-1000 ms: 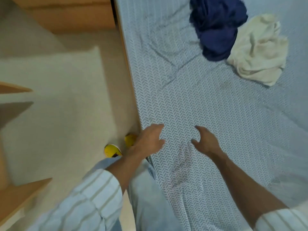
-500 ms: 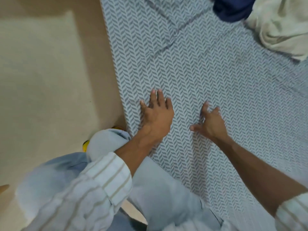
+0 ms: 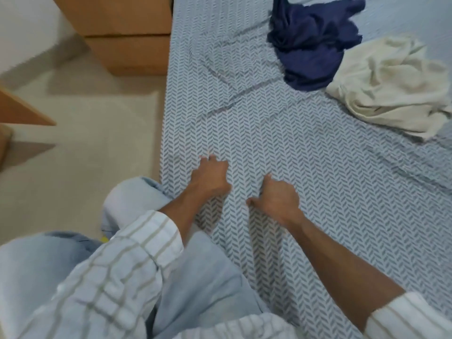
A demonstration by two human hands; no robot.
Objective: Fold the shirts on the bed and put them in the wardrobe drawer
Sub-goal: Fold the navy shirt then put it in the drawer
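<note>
Two crumpled shirts lie at the far side of the bed (image 3: 342, 182), which has a grey herringbone sheet. The navy shirt (image 3: 310, 45) is on the left and the cream shirt (image 3: 391, 86) lies against its right side. My left hand (image 3: 210, 178) and my right hand (image 3: 276, 199) both rest on the sheet near the bed's left edge, well short of the shirts. Their fingers are bent, with the tips pressing into the fabric, and neither holds anything. Creases in the sheet run from both hands back toward me.
A wooden cabinet (image 3: 127, 33) stands against the bed's left side at the top. Another wooden edge (image 3: 22, 111) juts in from the far left over the pale floor (image 3: 85, 148). My knee in light jeans (image 3: 132, 199) is at the bed's edge.
The view has lifted, so both shirts show again. My hands have drawn closer together, and their fingers went from spread flat to bent on the sheet.
</note>
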